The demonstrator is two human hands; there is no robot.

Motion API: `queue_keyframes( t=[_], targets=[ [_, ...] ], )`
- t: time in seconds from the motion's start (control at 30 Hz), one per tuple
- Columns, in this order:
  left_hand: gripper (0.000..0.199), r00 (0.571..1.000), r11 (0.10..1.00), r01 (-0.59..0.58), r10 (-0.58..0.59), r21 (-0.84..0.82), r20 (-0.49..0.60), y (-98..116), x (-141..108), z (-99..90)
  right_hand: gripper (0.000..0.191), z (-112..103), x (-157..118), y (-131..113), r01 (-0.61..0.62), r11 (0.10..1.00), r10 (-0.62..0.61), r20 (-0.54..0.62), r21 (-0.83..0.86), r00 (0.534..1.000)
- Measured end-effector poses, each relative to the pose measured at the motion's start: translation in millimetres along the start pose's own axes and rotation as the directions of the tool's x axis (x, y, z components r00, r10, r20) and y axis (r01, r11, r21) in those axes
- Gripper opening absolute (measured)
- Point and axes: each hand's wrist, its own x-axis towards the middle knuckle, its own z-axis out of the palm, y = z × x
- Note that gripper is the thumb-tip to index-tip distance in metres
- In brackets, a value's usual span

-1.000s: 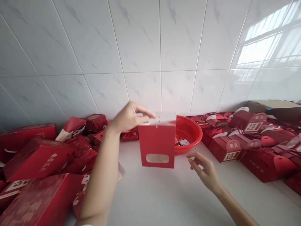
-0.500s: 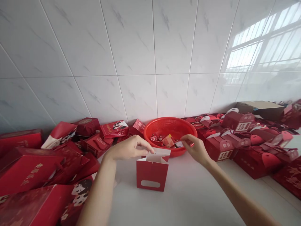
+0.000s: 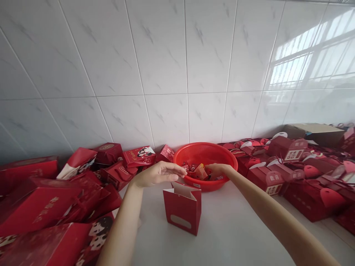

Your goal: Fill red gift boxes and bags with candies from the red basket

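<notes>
So — L hand [image 3: 158, 174] open over gift bag [image 3: 181, 212], R hand [image 3: 217, 170] in basket [image 3: 205, 151] — grip unclear.

Left arm [image 3: 122, 221] and right arm [image 3: 277, 218] stretched forward, left hand [image 3: 156, 174] flat, palm-down, right hand [image 3: 219, 170] bent downward.

Bright daylight from outside, a barred window's glare [image 3: 294, 66] mirrored at upper right across glossy wall tiles [image 3: 166, 74]; faint, soft shadows on the white counter [image 3: 222, 232]; tile lines bowed by wide-angle distortion toward the frame edges; focus crisp throughout.
</notes>
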Motion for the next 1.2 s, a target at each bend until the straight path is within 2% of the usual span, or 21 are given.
queue_keyframes(
  t=[0.03, 0.1, 0.23, 0.4, 0.53, 0.63, 0.83, 0.93, 1.03, 1.2],
  targets=[
    [0.030, 1.000, 1.000, -0.002, 0.002, -0.005, 0.002, -2, 2, 0.1, 0.033, -1, 0, 0, -0.035, 0.999, 0.036, 0.078, -0.017, 0.996],
    [0.029, 1.000, 1.000, -0.004, 0.004, -0.023, 0.003, -4, 7, 1.3, 0.034, -3, 1, -2, -0.074, 0.997, 0.070, 0.150, 0.018, 0.986],
    [0.031, 0.999, 0.996, -0.004, 0.001, -0.091, -0.040, -10, 13, 3.2, 0.034, -9, 5, -10, -0.098, 0.986, 0.069, 0.211, 0.132, 0.975],
    [0.035, 0.985, 0.987, -0.021, -0.007, -0.161, -0.171, -25, 18, 1.4, 0.018, -20, 1, -21, -0.041, 0.902, -0.013, 0.121, 0.430, 0.993],
    [0.039, 0.973, 0.975, -0.027, -0.025, -0.222, -0.231, -39, 34, 3.3, 0.027, -25, -7, -33, -0.009, 0.738, 0.000, 0.014, 0.675, 1.000],
    [0.041, 0.976, 0.966, -0.008, -0.049, -0.260, -0.212, -45, 52, 9.2, 0.031, -23, -11, -43, -0.017, 0.608, 0.024, 0.003, 0.794, 1.000],
    [0.059, 0.958, 0.971, 0.053, -0.115, -0.234, -0.262, -47, 85, 29.2, 0.031, -16, -14, -53, -0.059, 0.458, 0.052, 0.039, 0.887, 0.998],
    [0.067, 0.961, 0.956, 0.096, -0.162, -0.279, -0.223, -50, 96, 37.3, 0.028, -17, -16, -51, -0.036, 0.406, 0.042, 0.021, 0.913, 0.999],
    [0.060, 0.972, 0.938, 0.080, -0.148, -0.336, -0.181, -52, 102, 41.3, 0.028, -18, -18, -50, 0.005, 0.359, 0.029, -0.017, 0.933, 0.999],
    [0.045, 0.975, 0.938, 0.022, -0.097, -0.347, -0.201, -53, 101, 42.0, 0.030, -15, -21, -51, 0.017, 0.329, 0.018, -0.024, 0.944, 1.000]
  ],
)
